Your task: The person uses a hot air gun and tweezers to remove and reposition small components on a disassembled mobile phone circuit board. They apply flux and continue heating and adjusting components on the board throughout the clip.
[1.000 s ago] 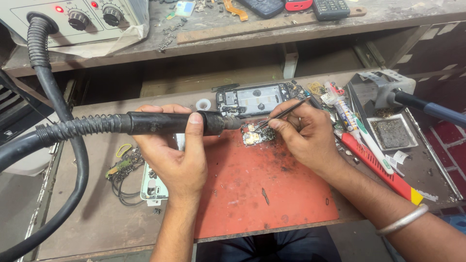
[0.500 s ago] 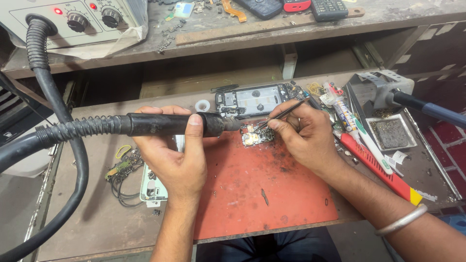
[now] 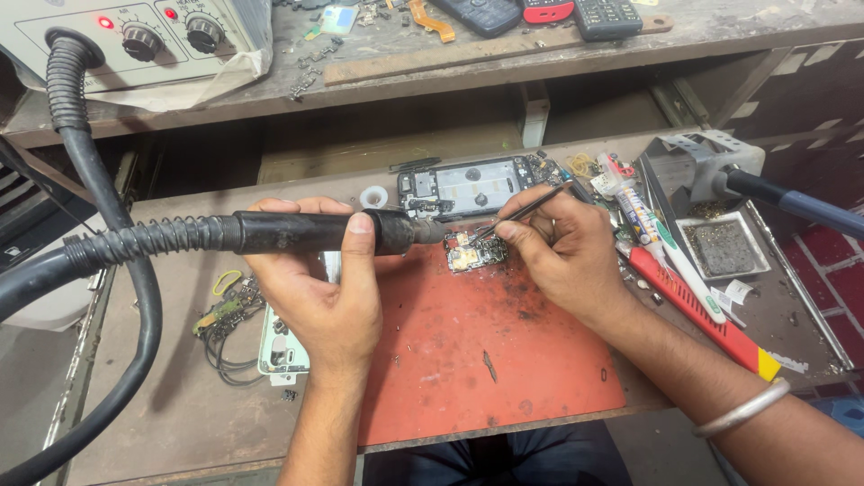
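Cluttered bench edges crowd the red mat [image 3: 504,360]; left hand [image 3: 319,288] fingers clamp the hot-air handpiece [image 3: 315,231], right hand [image 3: 562,252] fingers pinch tweezers [image 3: 526,209].

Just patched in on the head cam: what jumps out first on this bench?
Centre frame, the left hand grips a black hot-air handpiece whose nozzle points at a small circuit board on the red work mat. The right hand holds tweezers with their tips at that board. Top left, the rework station shows two red lights, and its thick black hose loops down the left side.
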